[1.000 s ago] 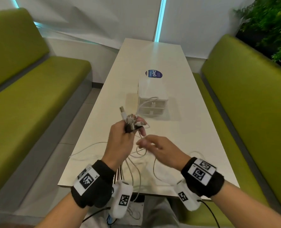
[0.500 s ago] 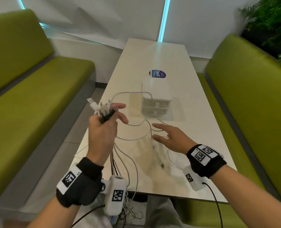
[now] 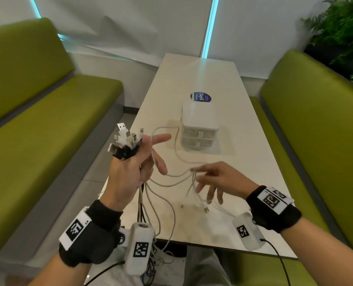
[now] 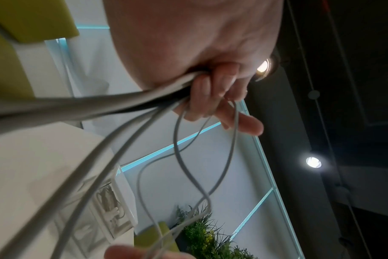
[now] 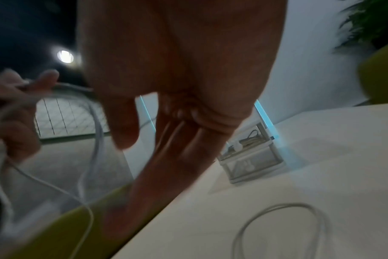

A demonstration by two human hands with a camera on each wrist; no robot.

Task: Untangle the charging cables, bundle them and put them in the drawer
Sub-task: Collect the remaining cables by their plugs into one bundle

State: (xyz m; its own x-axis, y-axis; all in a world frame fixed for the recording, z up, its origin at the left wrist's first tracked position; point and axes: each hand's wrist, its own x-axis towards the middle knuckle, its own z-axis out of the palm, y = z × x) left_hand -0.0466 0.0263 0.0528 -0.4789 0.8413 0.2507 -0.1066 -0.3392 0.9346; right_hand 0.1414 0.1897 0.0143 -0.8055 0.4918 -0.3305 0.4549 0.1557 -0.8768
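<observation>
My left hand (image 3: 134, 164) is raised over the table's left edge and grips a bunch of white and black charging cables (image 3: 161, 195), their plugs (image 3: 126, 139) fanning out above the fist. Its index finger points out straight. In the left wrist view the curled fingers (image 4: 213, 92) clamp the cords (image 4: 113, 99). My right hand (image 3: 217, 180) hovers to the right with fingers spread and relaxed, fingertips touching the white strands that loop from the bunch. Loose cable ends (image 3: 204, 207) hang beneath it. The small white drawer unit (image 3: 199, 124) stands further back, drawers closed.
The long white table (image 3: 243, 162) runs between two green benches (image 3: 37, 131). A round blue sticker (image 3: 200, 97) lies behind the drawer unit. A cable loop (image 5: 281, 227) rests on the table near me. Plants (image 3: 340, 32) stand at the far right.
My left hand lifted the bunch up and to the left, away from the right hand. The right hand let go, spread its fingers and now brushes the trailing strands.
</observation>
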